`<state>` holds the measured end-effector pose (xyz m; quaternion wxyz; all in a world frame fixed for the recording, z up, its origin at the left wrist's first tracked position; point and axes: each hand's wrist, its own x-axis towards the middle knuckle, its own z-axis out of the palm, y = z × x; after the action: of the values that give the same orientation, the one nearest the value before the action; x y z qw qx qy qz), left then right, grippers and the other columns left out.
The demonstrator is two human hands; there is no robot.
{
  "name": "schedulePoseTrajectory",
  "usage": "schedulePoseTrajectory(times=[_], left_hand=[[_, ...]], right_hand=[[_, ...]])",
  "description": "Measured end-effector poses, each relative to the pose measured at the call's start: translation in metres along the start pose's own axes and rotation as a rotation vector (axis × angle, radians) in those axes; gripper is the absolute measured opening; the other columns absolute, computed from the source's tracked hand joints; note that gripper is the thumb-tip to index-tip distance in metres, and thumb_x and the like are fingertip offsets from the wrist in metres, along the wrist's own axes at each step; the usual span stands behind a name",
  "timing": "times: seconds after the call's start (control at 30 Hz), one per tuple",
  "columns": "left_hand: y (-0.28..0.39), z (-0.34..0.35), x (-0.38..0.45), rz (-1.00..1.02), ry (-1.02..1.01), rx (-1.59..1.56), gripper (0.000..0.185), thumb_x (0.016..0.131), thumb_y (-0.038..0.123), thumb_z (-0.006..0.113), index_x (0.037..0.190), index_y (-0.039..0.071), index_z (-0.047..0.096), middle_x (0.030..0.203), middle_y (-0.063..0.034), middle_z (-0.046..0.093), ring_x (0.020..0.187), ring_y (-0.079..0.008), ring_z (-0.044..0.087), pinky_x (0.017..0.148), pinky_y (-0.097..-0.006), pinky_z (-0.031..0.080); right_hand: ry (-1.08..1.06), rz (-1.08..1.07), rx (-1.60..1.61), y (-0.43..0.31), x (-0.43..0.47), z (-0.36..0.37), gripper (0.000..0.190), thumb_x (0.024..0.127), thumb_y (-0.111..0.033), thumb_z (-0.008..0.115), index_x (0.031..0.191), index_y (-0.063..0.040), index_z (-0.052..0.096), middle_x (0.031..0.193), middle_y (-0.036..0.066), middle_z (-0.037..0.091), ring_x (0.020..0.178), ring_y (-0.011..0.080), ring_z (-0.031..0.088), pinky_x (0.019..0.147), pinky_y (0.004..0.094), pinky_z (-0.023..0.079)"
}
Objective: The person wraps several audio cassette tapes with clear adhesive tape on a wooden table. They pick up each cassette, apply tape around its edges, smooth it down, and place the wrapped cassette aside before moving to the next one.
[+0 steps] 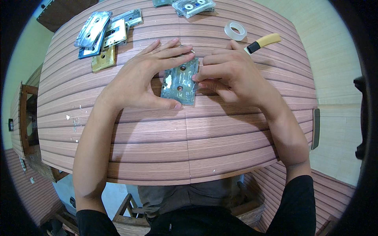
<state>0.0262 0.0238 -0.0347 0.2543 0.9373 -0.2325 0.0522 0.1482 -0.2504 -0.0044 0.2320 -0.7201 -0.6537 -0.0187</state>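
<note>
A clear plastic audio cassette (180,81) lies flat on the table between my hands, with flecks of white label residue on its left part. My left hand (144,70) spans it, fingers over the far end and thumb at the near end, bracing it. At the cassette's right edge, my right hand (233,73) pinches a small piece of clear film (195,86), seemingly adhesive tape, between thumb and forefinger. The film touches or overlaps that edge; exactly how much cannot be told.
Beyond my right hand are a roll of clear tape (226,30) and a yellow-handled tool (268,40), its other end partly hidden. Stacked cassettes (93,29) lie at the far left, more cassettes (193,8) at the far edge. White scraps (68,117) dot the wood-patterned table (147,159).
</note>
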Motion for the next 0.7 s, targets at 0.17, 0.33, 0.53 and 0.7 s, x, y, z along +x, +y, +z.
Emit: schedulePoseTrajectory(times=[0.17, 0.33, 0.53, 0.7], left_hand=[[0.000, 0.000, -0.001, 0.004, 0.001, -0.012, 0.118, 0.072, 0.063, 0.094, 0.173, 0.014, 0.059, 0.180, -0.0189, 0.053, 0.174, -0.0422, 0.036, 0.145, -0.0650, 0.019], [-0.001, 0.000, 0.000, 0.009, -0.001, -0.032, 0.117, 0.072, 0.062, 0.094, 0.173, 0.015, 0.059, 0.181, -0.0164, 0.052, 0.175, -0.0424, 0.034, 0.145, -0.0650, 0.018], [-0.001, 0.001, 0.000, 0.009, -0.002, -0.009, 0.117, 0.072, 0.060, 0.094, 0.174, 0.016, 0.059, 0.182, -0.0148, 0.052, 0.175, -0.0422, 0.035, 0.145, -0.0647, 0.018], [-0.001, -0.001, -0.001, 0.037, 0.030, 0.014, 0.116, 0.074, 0.063, 0.096, 0.172, 0.015, 0.060, 0.178, -0.0147, 0.056, 0.171, -0.0400, 0.042, 0.145, -0.0633, 0.023]], right_hand=[[-0.078, 0.061, 0.086, 0.002, -0.001, 0.000, 0.014, 0.092, -0.021, 0.090, 0.105, -0.017, 0.086, 0.094, 0.001, 0.078, 0.092, 0.0252, 0.072, 0.091, 0.0469, 0.040], [-0.051, 0.029, 0.175, 0.005, 0.001, 0.007, 0.013, 0.094, -0.024, 0.089, 0.104, -0.017, 0.085, 0.094, 0.003, 0.079, 0.091, 0.0286, 0.073, 0.085, 0.0483, 0.042], [-0.018, 0.028, 0.222, 0.005, -0.005, 0.008, 0.021, 0.091, -0.027, 0.093, 0.104, -0.012, 0.085, 0.093, 0.003, 0.079, 0.090, 0.0289, 0.074, 0.083, 0.0464, 0.044], [-0.013, 0.179, 0.451, 0.007, -0.005, 0.013, 0.030, 0.090, -0.034, 0.098, 0.102, -0.009, 0.087, 0.086, 0.006, 0.076, 0.078, 0.0253, 0.070, 0.075, 0.0398, 0.048]])
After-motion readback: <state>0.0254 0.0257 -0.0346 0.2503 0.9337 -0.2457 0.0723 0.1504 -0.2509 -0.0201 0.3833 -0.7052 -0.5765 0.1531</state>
